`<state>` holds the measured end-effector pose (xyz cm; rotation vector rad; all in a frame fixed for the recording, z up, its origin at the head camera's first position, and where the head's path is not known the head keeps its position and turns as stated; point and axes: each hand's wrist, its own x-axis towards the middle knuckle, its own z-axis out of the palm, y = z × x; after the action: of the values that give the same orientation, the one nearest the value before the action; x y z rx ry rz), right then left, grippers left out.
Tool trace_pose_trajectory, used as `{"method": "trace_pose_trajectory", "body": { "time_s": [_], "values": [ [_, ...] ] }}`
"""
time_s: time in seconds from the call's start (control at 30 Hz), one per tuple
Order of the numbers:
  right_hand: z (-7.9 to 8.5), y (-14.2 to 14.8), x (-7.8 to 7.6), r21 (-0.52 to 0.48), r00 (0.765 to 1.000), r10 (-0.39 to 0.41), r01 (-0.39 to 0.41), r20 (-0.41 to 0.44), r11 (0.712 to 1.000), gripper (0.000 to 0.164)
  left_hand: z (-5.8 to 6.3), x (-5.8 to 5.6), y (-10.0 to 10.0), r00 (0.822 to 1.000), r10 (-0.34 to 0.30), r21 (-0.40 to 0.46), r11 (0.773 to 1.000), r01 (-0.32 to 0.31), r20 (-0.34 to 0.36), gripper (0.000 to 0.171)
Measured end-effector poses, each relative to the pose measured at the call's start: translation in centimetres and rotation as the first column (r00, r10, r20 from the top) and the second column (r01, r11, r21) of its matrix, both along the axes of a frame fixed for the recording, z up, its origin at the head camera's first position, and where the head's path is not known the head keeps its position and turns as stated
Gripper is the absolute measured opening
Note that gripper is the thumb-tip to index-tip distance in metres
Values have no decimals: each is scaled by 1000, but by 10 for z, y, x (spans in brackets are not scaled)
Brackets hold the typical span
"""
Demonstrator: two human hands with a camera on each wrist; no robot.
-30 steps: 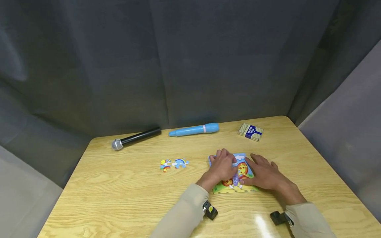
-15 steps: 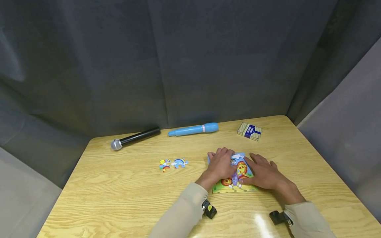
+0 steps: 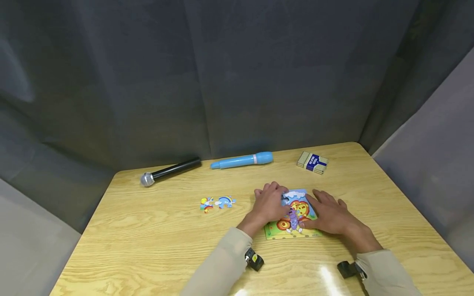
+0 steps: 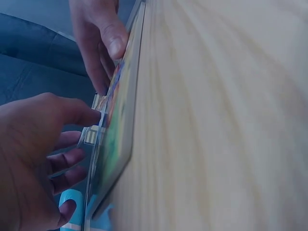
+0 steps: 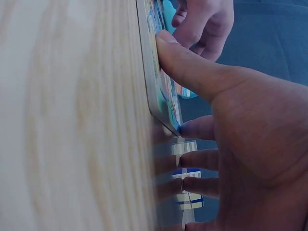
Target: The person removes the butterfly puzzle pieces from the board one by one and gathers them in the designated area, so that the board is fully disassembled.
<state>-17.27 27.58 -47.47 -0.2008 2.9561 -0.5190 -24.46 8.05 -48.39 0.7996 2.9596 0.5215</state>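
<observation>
Two loose jigsaw pieces at least, a rainbow piece [image 3: 224, 202] and a yellow-and-orange piece [image 3: 206, 204], lie on the wooden table [image 3: 159, 246] left of the puzzle board [image 3: 292, 236]. That board, printed with a butterfly, lies flat right of the table's middle, between the hands. The left hand [image 3: 269, 203] reaches over its far left part, thumb apart from the bent fingers; nothing shows between them, though I cannot tell whether a piece is hidden beneath. The right hand [image 3: 332, 213] braces the right side, fingers spread, thumb resting on the picture near the near right edge.

I judge the step in hand to be handling or seating a piece at the far left, where a dark notch [image 3: 285, 201] looks like an unfilled slot. The next move would seem to call for the left hand to lift away and fetch the rainbow piece, the right keeping the board steady.
</observation>
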Motion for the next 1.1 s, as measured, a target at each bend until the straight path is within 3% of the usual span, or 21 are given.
{"method": "trace_pose_trajectory", "body": {
  "time_s": [0.67, 1.1],
  "values": [
    [-1, -1, 1, -7, 1000, -14, 14, 11, 1000, 103, 4, -5, -46, 1000, 24, 8, 1000, -23, -19, 46],
    [-2, 0, 1, -3, 1000, -10, 10, -7, 1000, 103, 2, -11, -80, 997, 77, 54, 996, -77, -8, 43]
  ]
}}
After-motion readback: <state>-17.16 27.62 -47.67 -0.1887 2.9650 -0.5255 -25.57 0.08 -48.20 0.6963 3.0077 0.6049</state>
